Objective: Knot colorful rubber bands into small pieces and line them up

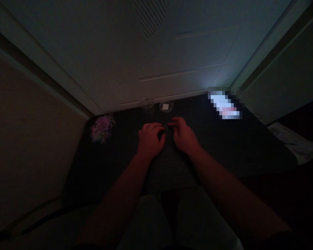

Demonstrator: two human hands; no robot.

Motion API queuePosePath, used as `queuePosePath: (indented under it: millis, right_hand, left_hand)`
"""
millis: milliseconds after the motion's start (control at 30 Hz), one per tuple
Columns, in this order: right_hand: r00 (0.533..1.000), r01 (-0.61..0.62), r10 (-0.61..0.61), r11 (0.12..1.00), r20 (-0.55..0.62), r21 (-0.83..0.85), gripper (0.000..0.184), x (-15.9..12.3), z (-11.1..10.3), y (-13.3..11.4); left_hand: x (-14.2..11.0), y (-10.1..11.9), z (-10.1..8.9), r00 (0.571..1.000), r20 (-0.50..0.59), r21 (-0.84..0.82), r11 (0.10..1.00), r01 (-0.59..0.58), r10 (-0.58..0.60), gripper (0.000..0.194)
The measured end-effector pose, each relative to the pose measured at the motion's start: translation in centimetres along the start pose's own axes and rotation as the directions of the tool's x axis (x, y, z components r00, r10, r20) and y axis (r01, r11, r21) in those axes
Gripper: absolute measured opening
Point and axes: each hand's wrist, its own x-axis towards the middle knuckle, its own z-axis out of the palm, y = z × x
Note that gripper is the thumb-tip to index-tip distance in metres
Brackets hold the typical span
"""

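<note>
In the dim light, my left hand is over the dark table, its fingers bent and their tips drawn together. My right hand faces it from the right, fingers curled inward, with the fingertips close to those of the left. A tiny, faint thing shows between the two sets of fingertips; it is too dark and small to name. Just beyond the hands are a clear cup and a shallow round clear dish with a small white square in it.
A fluffy pink and purple bundle of strands lies at the table's left end. At the back right, a bright blurred-out screen lights the white panel with raised hearts behind the table. Something pale is beyond the right edge.
</note>
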Motion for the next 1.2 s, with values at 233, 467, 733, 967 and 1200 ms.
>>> queuePosePath:
  millis: [233,467,733,967,1200]
  right_hand:
    - [0.999,0.040,-0.040,0.993,-0.001,-0.113,0.016,-0.3,0.3,0.0]
    - [0.941,0.248,-0.169,0.934,0.294,-0.258,0.037,-1.1,0.8,-0.4]
    - [0.950,0.236,-0.165,0.934,0.264,-0.267,0.036,-1.1,0.9,-0.3]
    - [0.950,0.253,-0.177,0.920,0.258,-0.300,0.034,-1.1,0.9,-0.4]
    - [0.956,0.237,-0.160,0.917,0.248,-0.322,0.034,-1.2,1.0,-0.4]
  left_hand:
    - [-1.3,-2.1,-1.4,0.988,-0.145,-0.048,0.998,0.038,-0.045,0.013]
    - [-5.0,-8.5,-4.3,0.918,-0.291,0.009,0.958,0.286,-0.271,0.011]
    - [-8.0,-13.4,-6.7,0.801,-0.312,0.092,0.823,0.560,-0.510,0.025]
    - [-6.5,-13.2,-6.6,0.807,-0.271,0.137,0.809,0.572,-0.524,0.033]
    - [-5.4,-13.8,-7.1,0.802,-0.273,0.188,0.788,0.586,-0.531,0.030]
